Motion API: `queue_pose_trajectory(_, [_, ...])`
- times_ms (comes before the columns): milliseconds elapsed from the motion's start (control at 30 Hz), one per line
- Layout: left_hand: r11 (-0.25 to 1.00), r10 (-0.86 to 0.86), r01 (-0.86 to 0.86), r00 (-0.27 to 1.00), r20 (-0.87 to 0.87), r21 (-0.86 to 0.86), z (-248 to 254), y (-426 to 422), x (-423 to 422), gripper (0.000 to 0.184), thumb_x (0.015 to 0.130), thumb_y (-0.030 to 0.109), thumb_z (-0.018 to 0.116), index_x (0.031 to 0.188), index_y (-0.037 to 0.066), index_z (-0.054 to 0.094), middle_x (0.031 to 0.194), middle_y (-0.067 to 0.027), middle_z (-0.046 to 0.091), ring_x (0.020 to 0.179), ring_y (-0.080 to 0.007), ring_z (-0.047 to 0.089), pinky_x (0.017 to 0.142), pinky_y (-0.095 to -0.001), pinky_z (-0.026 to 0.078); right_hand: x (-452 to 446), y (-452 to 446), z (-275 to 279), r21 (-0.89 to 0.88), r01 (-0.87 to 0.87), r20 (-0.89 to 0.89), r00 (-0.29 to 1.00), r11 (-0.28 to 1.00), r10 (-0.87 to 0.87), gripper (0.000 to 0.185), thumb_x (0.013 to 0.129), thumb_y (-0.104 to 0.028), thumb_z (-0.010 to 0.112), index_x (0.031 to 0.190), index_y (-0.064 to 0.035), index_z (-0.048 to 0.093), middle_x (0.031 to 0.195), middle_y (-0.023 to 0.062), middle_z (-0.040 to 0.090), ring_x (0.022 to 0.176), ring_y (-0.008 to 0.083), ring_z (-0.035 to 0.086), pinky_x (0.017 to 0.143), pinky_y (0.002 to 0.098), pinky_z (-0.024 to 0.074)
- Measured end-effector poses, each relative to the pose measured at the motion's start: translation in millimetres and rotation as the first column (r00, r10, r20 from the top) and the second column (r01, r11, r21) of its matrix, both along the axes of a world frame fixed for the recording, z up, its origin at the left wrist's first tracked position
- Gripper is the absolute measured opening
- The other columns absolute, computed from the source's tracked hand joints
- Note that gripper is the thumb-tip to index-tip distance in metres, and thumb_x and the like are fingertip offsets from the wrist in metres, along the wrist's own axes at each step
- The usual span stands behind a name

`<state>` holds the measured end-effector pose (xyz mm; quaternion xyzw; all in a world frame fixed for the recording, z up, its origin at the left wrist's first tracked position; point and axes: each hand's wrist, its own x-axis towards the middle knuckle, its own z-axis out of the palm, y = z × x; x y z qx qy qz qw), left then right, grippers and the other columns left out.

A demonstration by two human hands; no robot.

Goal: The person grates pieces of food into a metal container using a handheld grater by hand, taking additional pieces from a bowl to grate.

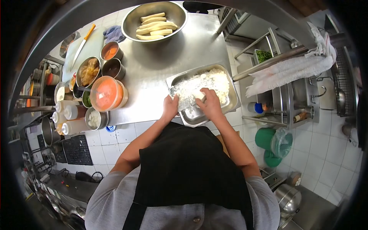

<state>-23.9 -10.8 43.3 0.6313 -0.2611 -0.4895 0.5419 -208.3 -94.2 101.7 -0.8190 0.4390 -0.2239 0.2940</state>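
A rectangular metal tray (232,100) at the table's front right holds a heap of white crumbled cheese (218,78). At its left side my left hand (170,108) is closed on the near end of what looks like a flat metal grater (187,102), which slants over the tray and is partly covered with white bits. My right hand (210,104) is above the tray with bent fingers, pressing a white piece of cheese (198,96) against the grater. The fingers partly hide this piece.
A large steel bowl (130,28) of peeled bananas or plantains stands at the back. To the left are a tub of orange sauce (106,94), metal containers, squeeze bottles (74,126) and a knife (82,46) on a cutting board (71,57). A white towel (287,74) hangs at right.
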Motion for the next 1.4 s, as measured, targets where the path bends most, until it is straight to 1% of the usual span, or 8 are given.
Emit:
queue_pose_trajectory(333, [1.0,-0.011,0.011,0.999,0.035,0.005,-1.0,2.4,-0.8,0.034,0.101,0.022,0.049,0.087,-0.008,0.059,0.056,-0.0102,0.058,0.039,-0.0163,0.055,0.032,-0.0311,0.043,-18.3,-53.7,-23.9,-0.007,0.261,-0.05,0.964,0.965,-0.261,0.045,0.077,-0.014,0.076,0.115,0.0004,0.059,0.103,0.0228,0.059,0.096,0.0416,0.059,0.085,0.0462,0.05])
queue_pose_trajectory(533, [0.999,0.036,-0.035,0.998,0.051,-0.031,5.1,-1.2,-5.7,0.034,0.101,0.021,0.049,0.085,-0.007,0.06,0.055,-0.0095,0.058,0.039,-0.0164,0.054,0.033,-0.0313,0.043,24.4,-2.6,-11.0,-0.029,-0.154,0.066,0.986,0.988,0.156,0.043,0.075,-0.013,0.077,0.114,-0.0008,0.061,0.103,0.0218,0.059,0.097,0.0379,0.061,0.087,0.0432,0.0505])
queue_pose_trajectory(667, [0.999,0.05,-0.05,0.999,-0.005,-0.007,9.7,1.8,-5.5,0.034,0.1,0.021,0.049,0.083,-0.006,0.061,0.056,-0.009,0.058,0.039,-0.0159,0.055,0.033,-0.031,0.042,-16.0,-65.5,-17.1,-0.001,0.164,-0.115,0.98,0.986,-0.163,0.041,0.076,-0.012,0.076,0.113,-0.0022,0.06,0.107,0.0222,0.057,0.101,0.0383,0.059,0.089,0.043,0.0494])
queue_pose_trajectory(867, [0.997,0.051,-0.051,0.999,0.004,-0.057,-5.8,-0.4,-4.2,0.033,0.1,0.022,0.05,0.086,-0.005,0.061,0.056,-0.0084,0.058,0.04,-0.0149,0.054,0.034,-0.0303,0.042,30.5,14.0,-10.2,0.087,-0.317,0.064,0.948,0.944,0.312,0.047,0.075,-0.016,0.077,0.117,-0.0022,0.06,0.109,0.019,0.056,0.105,0.0365,0.056,0.094,0.0434,0.0462])
queue_pose_trajectory(933, [0.998,0.043,-0.043,0.999,-0.009,-0.039,2.2,1.1,-4.7,0.031,0.1,0.021,0.05,0.088,-0.005,0.06,0.056,-0.008,0.058,0.04,-0.0143,0.054,0.034,-0.0305,0.042,1.7,-28.6,-32.3,0.066,-0.004,0.083,0.997,0.998,-0.002,0.046,0.076,-0.015,0.076,0.117,-0.0018,0.06,0.106,0.0193,0.059,0.099,0.0365,0.061,0.089,0.0433,0.0497])
queue_pose_trajectory(1000, [0.997,0.077,-0.078,0.996,-0.041,-0.013,9.2,3.3,-8.7,0.029,0.1,0.02,0.051,0.092,-0.005,0.06,0.057,-0.0078,0.057,0.041,-0.014,0.054,0.034,-0.0304,0.042,-29.6,-84.6,-24.0,-0.016,0.18,-0.252,0.951,0.983,-0.178,0.045,0.076,-0.011,0.077,0.117,-0.0016,0.06,0.108,0.0201,0.062,0.098,0.0376,0.062,0.088,0.0432,0.0509])
queue_pose_trajectory(1200, [0.996,0.089,-0.086,0.989,0.115,-0.032,-9.3,-1.7,-6.6,0.026,0.099,0.018,0.051,0.091,-0.006,0.059,0.058,-0.0075,0.058,0.041,-0.0141,0.053,0.035,-0.0307,0.041,26.9,-0.6,-1.8,0.022,-0.215,0.023,0.976,0.976,0.215,0.04,0.079,-0.017,0.075,0.114,-0.0026,0.062,0.108,0.0203,0.06,0.103,0.0379,0.059,0.093,0.0428,0.0475])
queue_pose_trajectory(1400, [1.0,0.014,-0.014,1.0,0.008,0.023,-8.7,3.1,-5.8,0.027,0.102,0.021,0.049,0.094,-0.003,0.059,0.062,-0.0051,0.059,0.045,-0.0113,0.053,0.036,-0.0292,0.042,-3.3,-72.5,-19.4,-0.039,0.175,-0.195,0.964,0.984,-0.179,0.039,0.08,-0.012,0.073,0.116,-0.0009,0.061,0.111,0.0217,0.058,0.103,0.0388,0.058,0.092,0.0445,0.0478])
